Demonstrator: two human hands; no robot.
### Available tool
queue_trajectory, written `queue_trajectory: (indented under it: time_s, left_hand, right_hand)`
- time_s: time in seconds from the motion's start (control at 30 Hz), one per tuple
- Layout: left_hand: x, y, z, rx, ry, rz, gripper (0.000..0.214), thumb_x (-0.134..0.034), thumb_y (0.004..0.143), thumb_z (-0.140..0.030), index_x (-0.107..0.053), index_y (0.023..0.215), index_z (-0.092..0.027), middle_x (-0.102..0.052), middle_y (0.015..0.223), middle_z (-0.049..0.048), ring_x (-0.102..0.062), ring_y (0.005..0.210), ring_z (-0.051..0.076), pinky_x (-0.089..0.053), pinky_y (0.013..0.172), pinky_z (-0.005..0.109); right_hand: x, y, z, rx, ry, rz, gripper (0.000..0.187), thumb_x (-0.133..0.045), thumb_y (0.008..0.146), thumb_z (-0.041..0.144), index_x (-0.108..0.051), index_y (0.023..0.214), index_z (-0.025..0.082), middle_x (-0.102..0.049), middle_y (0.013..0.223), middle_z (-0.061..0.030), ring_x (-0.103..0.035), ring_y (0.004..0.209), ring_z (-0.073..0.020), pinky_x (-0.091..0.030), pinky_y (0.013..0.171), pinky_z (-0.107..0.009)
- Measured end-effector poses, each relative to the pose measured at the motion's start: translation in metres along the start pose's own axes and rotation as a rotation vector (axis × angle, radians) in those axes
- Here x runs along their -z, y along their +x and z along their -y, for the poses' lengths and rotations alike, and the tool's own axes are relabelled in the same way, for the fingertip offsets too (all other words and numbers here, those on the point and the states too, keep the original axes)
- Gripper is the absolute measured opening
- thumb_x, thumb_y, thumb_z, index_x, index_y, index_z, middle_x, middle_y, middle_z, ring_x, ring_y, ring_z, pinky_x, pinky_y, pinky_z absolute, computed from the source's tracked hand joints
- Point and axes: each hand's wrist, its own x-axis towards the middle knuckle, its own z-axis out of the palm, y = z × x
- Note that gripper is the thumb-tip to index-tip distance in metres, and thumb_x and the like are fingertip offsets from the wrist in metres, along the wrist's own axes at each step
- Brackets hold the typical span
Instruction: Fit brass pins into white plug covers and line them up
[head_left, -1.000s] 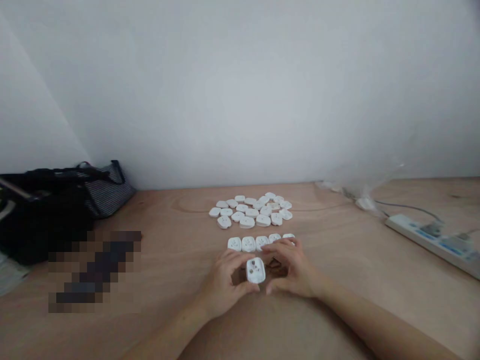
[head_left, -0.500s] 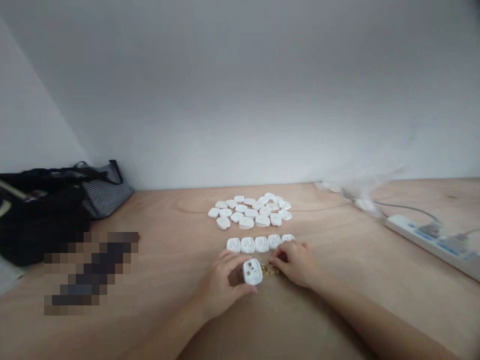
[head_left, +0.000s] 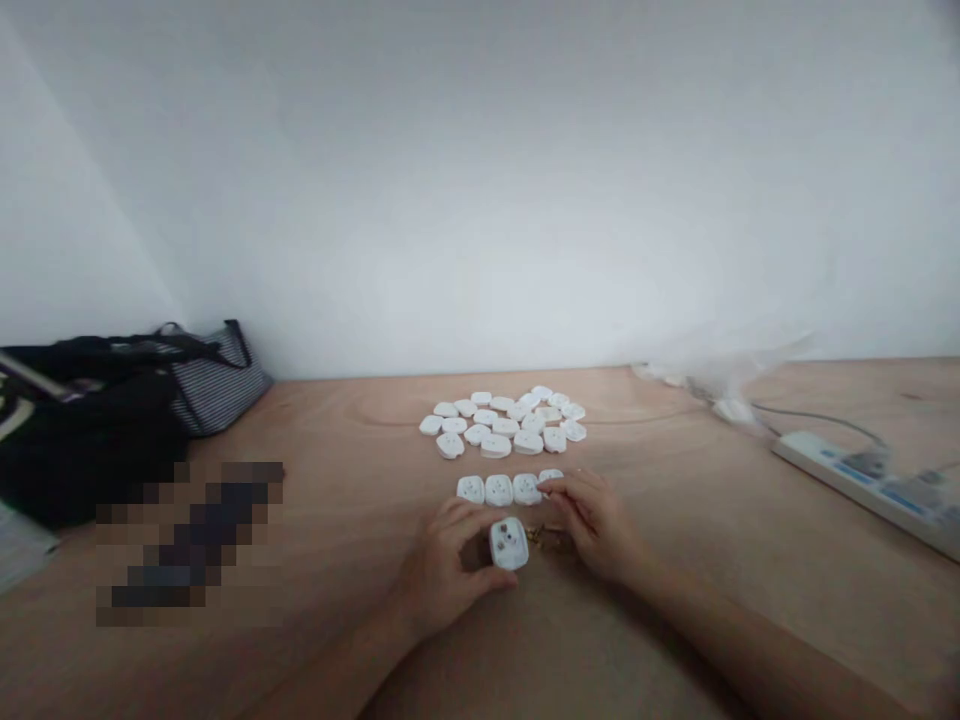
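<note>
My left hand (head_left: 446, 565) grips a white plug cover (head_left: 509, 543) between thumb and fingers, its holed face turned toward me, just above the wooden table (head_left: 337, 480). My right hand (head_left: 596, 520) is beside it to the right, fingertips pinched together over a little heap of small brass-coloured parts (head_left: 541, 536); what the pinch holds is too small to make out. Just beyond my hands lies a short row of white plug covers (head_left: 499, 489). Farther back rests a loose pile of several more white covers (head_left: 504, 422).
A black bag and a striped pouch (head_left: 214, 380) lie at the far left by the wall. A blurred-out dark object (head_left: 191, 540) lies left of my hands. At the right are a white power strip (head_left: 870, 480) with cables and a crumpled clear plastic bag (head_left: 720, 370).
My right hand drew away from the plug cover, dropped to the brass parts, then lifted slightly with fingers pinched. The left hand kept the cover nearly still.
</note>
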Motion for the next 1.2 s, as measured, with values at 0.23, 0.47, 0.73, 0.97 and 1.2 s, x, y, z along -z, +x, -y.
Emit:
queue_trajectory:
  time_s: [0.23, 0.47, 0.73, 0.97, 1.2]
  left_hand:
    - [-0.002, -0.001, 0.002, 0.008, 0.038, -0.028, 0.05, -0.08, 0.061, -0.041, -0.065, 0.105, -0.022, -0.066, 0.099, 0.0071, -0.055, 0.096, 0.027, -0.042, 0.086, 0.039]
    - [-0.003, -0.001, 0.003, 0.022, 0.08, -0.055, 0.049, -0.079, 0.062, -0.043, -0.064, 0.103, -0.022, -0.066, 0.099, 0.0069, -0.055, 0.095, 0.027, -0.042, 0.085, 0.039]
    - [-0.004, 0.0, -0.001, -0.031, 0.126, -0.044, 0.049, -0.078, 0.063, -0.045, -0.064, 0.103, -0.022, -0.066, 0.098, 0.0063, -0.054, 0.094, 0.026, -0.04, 0.084, 0.038]
    - [-0.003, -0.001, -0.008, -0.065, 0.183, -0.048, 0.048, -0.074, 0.065, -0.051, -0.065, 0.101, -0.022, -0.066, 0.093, 0.0054, -0.055, 0.09, 0.026, -0.038, 0.083, 0.039]
    - [-0.004, -0.002, -0.005, -0.085, 0.127, -0.093, 0.047, -0.071, 0.069, -0.05, -0.063, 0.105, -0.021, -0.065, 0.096, 0.0061, -0.055, 0.093, 0.025, -0.041, 0.083, 0.037]
  right_hand:
    - [-0.01, -0.009, 0.009, -0.213, 0.439, 0.09, 0.019, -0.052, 0.086, 0.036, -0.062, 0.086, 0.019, -0.069, 0.075, -0.0025, -0.064, 0.068, -0.017, -0.049, 0.06, -0.028]
    - [-0.001, -0.007, 0.023, -0.049, 0.119, 0.114, 0.021, -0.057, 0.085, 0.038, -0.068, 0.072, 0.026, -0.071, 0.069, 0.0004, -0.058, 0.074, -0.0194, -0.035, 0.081, -0.04]
    - [-0.007, -0.008, 0.025, 0.051, -0.004, 0.106, 0.014, -0.061, 0.084, 0.035, -0.068, 0.074, 0.027, -0.07, 0.069, 0.0023, -0.054, 0.071, -0.0179, -0.028, 0.075, -0.037]
    - [-0.006, -0.009, 0.031, 0.179, -0.098, 0.037, 0.012, -0.062, 0.083, 0.036, -0.07, 0.079, 0.029, -0.071, 0.077, 0.0022, -0.054, 0.073, -0.0175, -0.026, 0.075, -0.039]
    - [0.001, -0.007, 0.032, -0.053, -0.005, 0.094, 0.023, -0.05, 0.089, 0.036, -0.067, 0.104, 0.029, -0.07, 0.082, -0.0025, -0.056, 0.08, -0.0207, -0.029, 0.078, -0.039]
